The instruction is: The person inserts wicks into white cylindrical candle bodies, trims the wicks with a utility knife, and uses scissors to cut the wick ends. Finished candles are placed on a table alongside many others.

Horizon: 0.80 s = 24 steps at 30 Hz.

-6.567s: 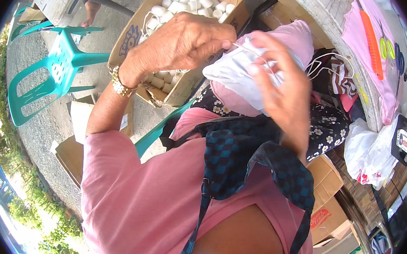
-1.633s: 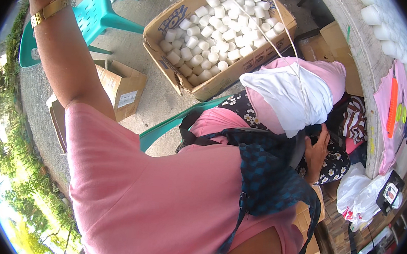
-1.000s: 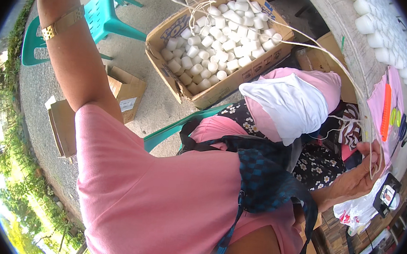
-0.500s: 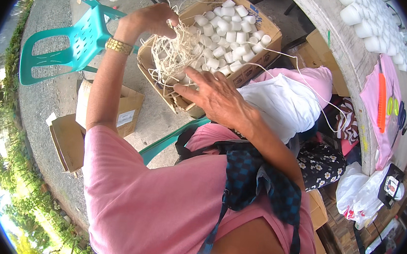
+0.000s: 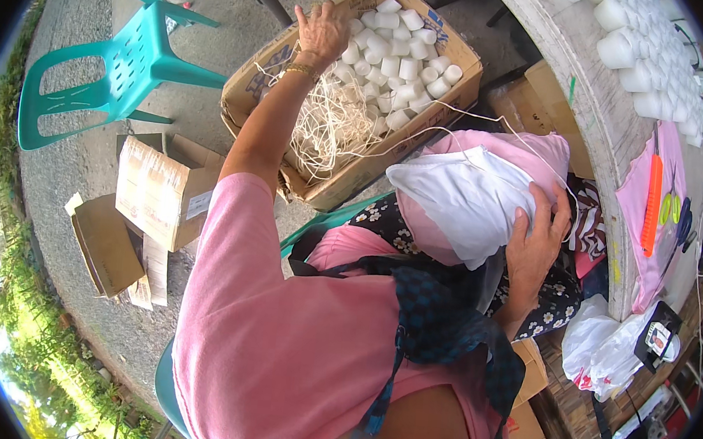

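A cardboard box (image 5: 242,87) holds many white cylindrical pieces (image 5: 393,64) and, toward its near end, a loose tangle of cream string (image 5: 332,131). My left hand (image 5: 323,32), with a gold-coloured band at the wrist, is over the box's far left side, fingers spread beside the white pieces. My right hand (image 5: 531,246) rests with fingers apart on the right edge of a white cloth (image 5: 452,196), which lies over pink fabric (image 5: 530,153) on my lap. From the tangle, strands of string run right across the cloth and pass close to my right hand.
To the left stand a teal plastic chair (image 5: 123,74) and opened cardboard boxes (image 5: 152,187). A pale table (image 5: 599,115) curves along the right, bearing stacked white pieces (image 5: 621,47), an orange cutter (image 5: 653,206) and scissors (image 5: 672,212). White plastic bags (image 5: 606,347) sit near its lower end.
My left hand has moved from above the string tangle to the box's far left side. My right hand has left the tangle and come back right onto the white cloth.
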Available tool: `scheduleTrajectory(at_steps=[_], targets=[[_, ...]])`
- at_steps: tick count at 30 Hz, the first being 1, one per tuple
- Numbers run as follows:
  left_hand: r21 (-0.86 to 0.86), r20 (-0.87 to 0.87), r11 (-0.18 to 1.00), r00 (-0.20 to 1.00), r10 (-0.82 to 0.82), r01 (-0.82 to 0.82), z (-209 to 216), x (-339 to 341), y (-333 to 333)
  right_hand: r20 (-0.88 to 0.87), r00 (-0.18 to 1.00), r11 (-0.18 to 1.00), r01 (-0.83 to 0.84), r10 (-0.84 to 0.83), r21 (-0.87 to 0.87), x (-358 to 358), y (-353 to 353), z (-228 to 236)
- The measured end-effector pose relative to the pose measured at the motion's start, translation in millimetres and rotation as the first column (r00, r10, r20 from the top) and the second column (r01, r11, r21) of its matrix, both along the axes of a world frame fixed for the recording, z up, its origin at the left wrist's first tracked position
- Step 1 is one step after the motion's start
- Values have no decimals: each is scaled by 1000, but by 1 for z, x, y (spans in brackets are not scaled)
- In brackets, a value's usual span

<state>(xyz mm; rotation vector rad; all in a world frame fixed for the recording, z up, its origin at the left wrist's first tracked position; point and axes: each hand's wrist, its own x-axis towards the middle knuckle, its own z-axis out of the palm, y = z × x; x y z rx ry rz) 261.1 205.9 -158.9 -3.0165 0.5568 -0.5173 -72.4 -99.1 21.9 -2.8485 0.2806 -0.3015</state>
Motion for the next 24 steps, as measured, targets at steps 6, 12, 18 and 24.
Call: scheduleTrajectory(at_steps=[6,12,18,24], targets=[[4,-211,994,972,-102,105,11,10,-2,100,989,987,117,-106,-111,-1,-14,5],[109,-205,989,976,-76,100,26,24,-30,26,977,976,212,-213,46,-20,-52,-20],[389,65,919,994,-94,61,10,34,-37,150,952,962,273,-266,-27,-23,-48,-12],[188,-187,981,982,-4,39,-8,47,-22,196,920,934,355,-339,-50,-35,-57,2]])
